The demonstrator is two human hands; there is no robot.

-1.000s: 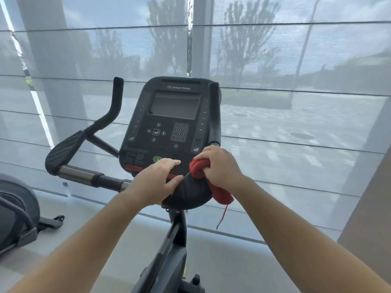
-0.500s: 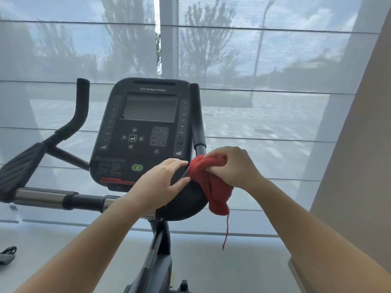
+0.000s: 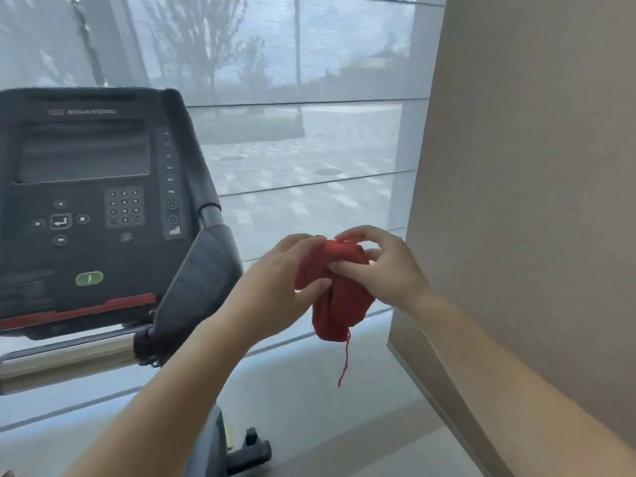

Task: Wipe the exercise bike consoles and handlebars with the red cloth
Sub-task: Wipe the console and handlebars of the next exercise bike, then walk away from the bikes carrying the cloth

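The red cloth [image 3: 339, 294] is bunched up in the air to the right of the exercise bike, a loose thread dangling from it. My left hand [image 3: 275, 294] grips its left side and my right hand [image 3: 378, 266] pinches its top and right side. The bike's black console [image 3: 89, 208] fills the left of the view, with a dark screen, keypad and green button. The right handlebar pad [image 3: 203, 280] and upright grip sit just left of my left hand, apart from it. A chrome handlebar tube [image 3: 65, 359] runs along the lower left.
A beige wall or pillar [image 3: 523, 201] stands close on the right. A large window with a sheer blind [image 3: 309, 149] is straight ahead. The bike's frame and base [image 3: 237, 449] show below my left forearm, on a pale floor.
Both hands have come off the handlebar pad and moved right, away from the bike. The left hand, which rested on the pad, now holds the cloth too. The view has swung right.
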